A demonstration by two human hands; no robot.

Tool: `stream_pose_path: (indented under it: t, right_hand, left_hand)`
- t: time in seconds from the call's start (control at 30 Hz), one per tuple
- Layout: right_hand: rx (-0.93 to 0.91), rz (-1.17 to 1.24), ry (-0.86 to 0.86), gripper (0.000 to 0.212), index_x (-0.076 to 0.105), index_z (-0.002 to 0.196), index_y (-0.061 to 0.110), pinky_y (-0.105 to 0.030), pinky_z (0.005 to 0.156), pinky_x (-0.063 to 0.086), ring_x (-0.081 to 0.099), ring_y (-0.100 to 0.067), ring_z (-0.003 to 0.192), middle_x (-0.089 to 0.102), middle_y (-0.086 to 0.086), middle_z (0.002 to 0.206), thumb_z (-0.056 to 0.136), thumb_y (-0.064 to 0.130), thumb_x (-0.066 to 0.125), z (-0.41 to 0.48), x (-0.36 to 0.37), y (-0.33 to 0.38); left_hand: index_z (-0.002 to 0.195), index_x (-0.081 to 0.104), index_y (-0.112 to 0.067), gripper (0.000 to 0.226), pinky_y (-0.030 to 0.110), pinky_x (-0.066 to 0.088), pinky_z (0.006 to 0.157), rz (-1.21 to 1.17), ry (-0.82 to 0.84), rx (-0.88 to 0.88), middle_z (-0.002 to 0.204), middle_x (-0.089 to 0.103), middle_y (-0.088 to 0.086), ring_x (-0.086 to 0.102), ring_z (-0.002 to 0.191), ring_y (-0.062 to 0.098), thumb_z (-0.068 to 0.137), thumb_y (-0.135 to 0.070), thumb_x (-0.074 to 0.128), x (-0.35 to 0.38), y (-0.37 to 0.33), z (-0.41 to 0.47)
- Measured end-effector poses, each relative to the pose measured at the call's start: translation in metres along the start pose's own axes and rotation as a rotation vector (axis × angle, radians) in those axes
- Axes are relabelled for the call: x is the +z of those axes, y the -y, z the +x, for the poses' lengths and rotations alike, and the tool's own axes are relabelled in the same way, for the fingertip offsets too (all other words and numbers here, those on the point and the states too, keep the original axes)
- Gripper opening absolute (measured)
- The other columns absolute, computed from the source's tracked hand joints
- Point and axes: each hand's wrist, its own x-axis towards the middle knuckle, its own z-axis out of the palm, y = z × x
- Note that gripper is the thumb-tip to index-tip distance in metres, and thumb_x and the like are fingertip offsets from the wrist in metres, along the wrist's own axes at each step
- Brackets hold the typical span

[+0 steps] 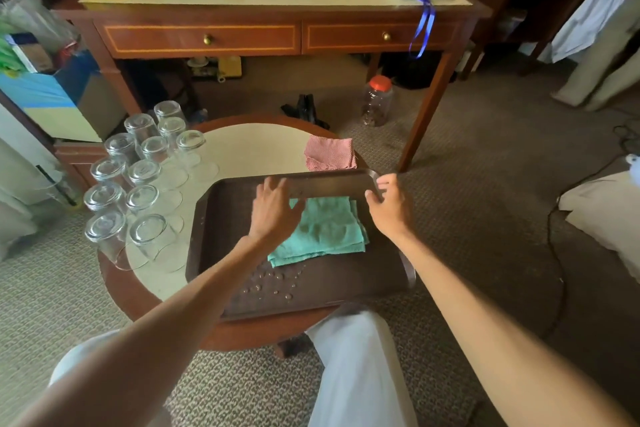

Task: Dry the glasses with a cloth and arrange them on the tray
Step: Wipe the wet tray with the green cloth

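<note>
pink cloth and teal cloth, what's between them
In the head view, the far wall of the tray lies between the pink cloth and the teal cloth.

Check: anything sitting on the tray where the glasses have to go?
Yes. The green cloth lies on the tray, in its far half, with water drops nearer. The left hand and right hand are at its far rim. Nothing visible lies between the glasses and the tray.
</note>
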Motion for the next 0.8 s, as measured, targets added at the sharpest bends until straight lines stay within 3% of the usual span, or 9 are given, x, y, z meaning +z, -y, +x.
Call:
stream_pose_path:
  t: [0.1,0.17,0.27,0.37,0.5,0.67,0.8]
  right_hand:
    - [0.122,-0.08,-0.052,0.036,0.049,0.119,0.011,-0.047,0.092,0.051,0.057,-0.033,0.112,0.058,-0.015,0.123,0.093,0.031,0.066,0.01,0.001,-0.018]
    - [0.208,-0.139,-0.027,0.051,0.046,0.13,0.006,-0.052,0.1,0.046,0.052,-0.038,0.122,0.053,-0.021,0.132,0.094,0.038,0.063,0.018,0.004,-0.028]
    - [0.297,-0.173,0.071,0.061,0.042,0.14,0.001,-0.05,0.106,0.042,0.049,-0.039,0.13,0.051,-0.024,0.14,0.097,0.041,0.059,0.024,0.004,-0.038]
    - [0.303,-0.115,0.174,0.06,0.038,0.147,0.008,-0.05,0.108,0.041,0.05,-0.039,0.132,0.052,-0.021,0.144,0.099,0.035,0.059,0.025,0.006,-0.045]
    - [0.324,-0.119,0.156,0.061,0.032,0.152,0.014,-0.053,0.108,0.042,0.051,-0.039,0.132,0.051,-0.019,0.146,0.101,0.036,0.055,0.021,0.012,-0.048]
    - [0.3,-0.155,0.132,0.058,0.034,0.152,0.015,-0.05,0.106,0.043,0.053,-0.037,0.13,0.053,-0.017,0.145,0.101,0.036,0.054,0.016,0.01,-0.044]
    - [0.294,-0.16,0.122,0.058,0.034,0.152,0.017,-0.049,0.103,0.045,0.054,-0.038,0.129,0.054,-0.018,0.144,0.101,0.035,0.055,0.014,0.009,-0.043]
  left_hand:
    - [0.144,0.051,-0.014,0.059,0.047,0.037,0.113,0.03,0.129,0.155,0.146,0.045,0.017,0.04,0.138,0.037,0.099,-0.052,0.055,0.031,-0.019,-0.013]
    - [0.158,0.035,-0.023,0.07,0.05,0.021,0.124,0.11,0.239,0.247,0.165,0.028,0.013,0.019,0.155,0.032,0.101,-0.065,0.038,0.049,-0.028,-0.017]
    - [0.164,0.01,-0.035,0.076,0.051,0.0,0.128,0.252,0.388,0.27,0.173,-0.001,0.001,-0.008,0.159,0.024,0.099,-0.075,0.015,0.066,-0.028,-0.016]
    - [0.163,-0.001,-0.039,0.083,0.05,-0.007,0.127,0.312,0.401,0.235,0.172,-0.01,-0.007,-0.014,0.158,0.02,0.093,-0.082,0.011,0.065,-0.017,-0.003]
    - [0.163,-0.003,-0.037,0.08,0.053,-0.002,0.127,0.355,0.386,0.179,0.172,-0.01,-0.006,-0.012,0.159,0.023,0.097,-0.078,0.016,0.054,-0.001,0.014]
    - [0.165,0.004,-0.034,0.061,0.052,0.0,0.128,0.303,0.302,0.053,0.173,-0.007,-0.003,-0.01,0.159,0.023,0.108,-0.054,0.015,0.043,0.017,0.028]
    - [0.16,0.032,-0.022,0.055,0.05,0.008,0.127,0.175,0.06,-0.005,0.173,0.005,0.008,0.005,0.159,0.028,0.109,-0.042,0.024,0.051,0.019,0.013]
